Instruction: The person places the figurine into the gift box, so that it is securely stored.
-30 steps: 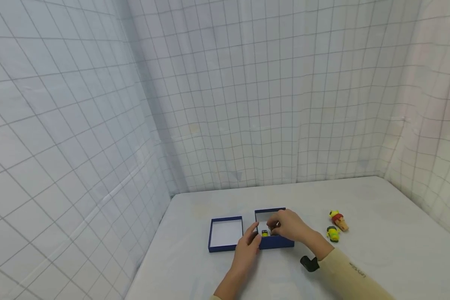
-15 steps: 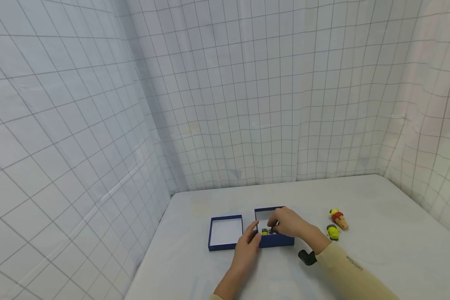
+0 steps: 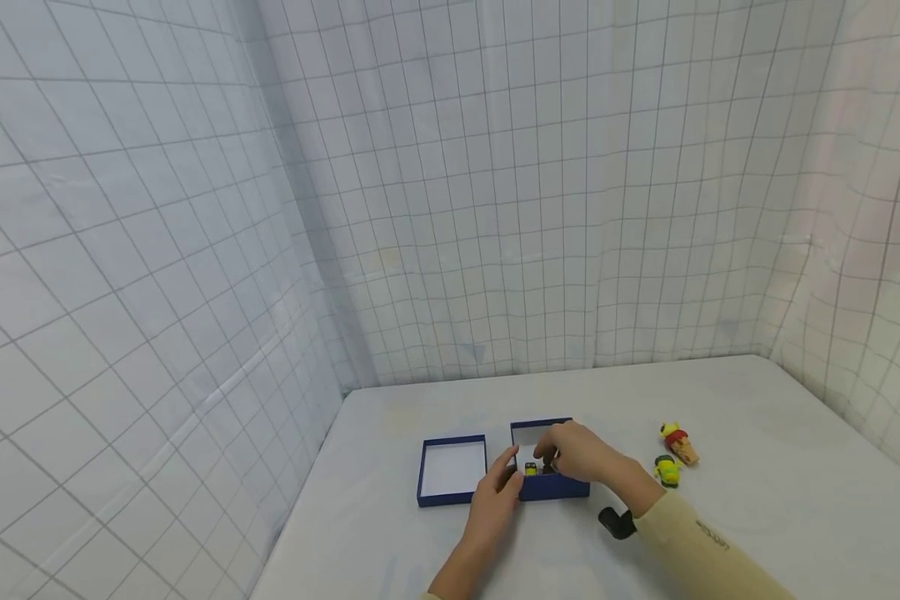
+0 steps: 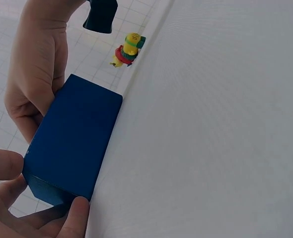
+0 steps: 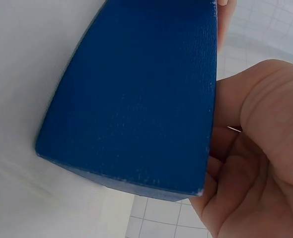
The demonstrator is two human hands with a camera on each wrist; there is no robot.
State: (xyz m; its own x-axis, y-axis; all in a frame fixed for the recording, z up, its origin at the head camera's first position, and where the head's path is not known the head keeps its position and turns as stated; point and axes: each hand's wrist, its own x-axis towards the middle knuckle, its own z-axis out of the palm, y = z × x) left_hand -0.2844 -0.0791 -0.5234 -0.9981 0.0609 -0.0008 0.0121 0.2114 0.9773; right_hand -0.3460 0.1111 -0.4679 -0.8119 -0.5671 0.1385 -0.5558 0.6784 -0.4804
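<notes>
In the head view an open blue box (image 3: 553,487) with a white inside stands mid-table. My left hand (image 3: 492,500) rests against its left end, thumb at the front top corner and index finger extended along the side; the left wrist view shows its fingers (image 4: 7,164) touching the corner. My right hand (image 3: 581,452) reaches down inside, fingers bent, pinching a small dark toy (image 3: 548,469) mostly hidden by them. Beside that toy, a small yellow figurine (image 3: 531,469) with a dark top sits in the box. In the right wrist view the box wall (image 5: 131,99) hides the fingertips.
A shallow blue-rimmed lid (image 3: 453,503), white inside, lies left of the box. To the right lie a yellow-and-red figurine (image 3: 678,442) with a tan cone-like end and a yellow-green figurine (image 3: 667,472). The black wrist camera (image 3: 617,523) hangs under my right wrist. Gridded white curtains surround the table.
My right hand's fingers have shifted slightly within the box, over the small dark toy. The left hand stays at the box's left end; the figurines on the table have not moved.
</notes>
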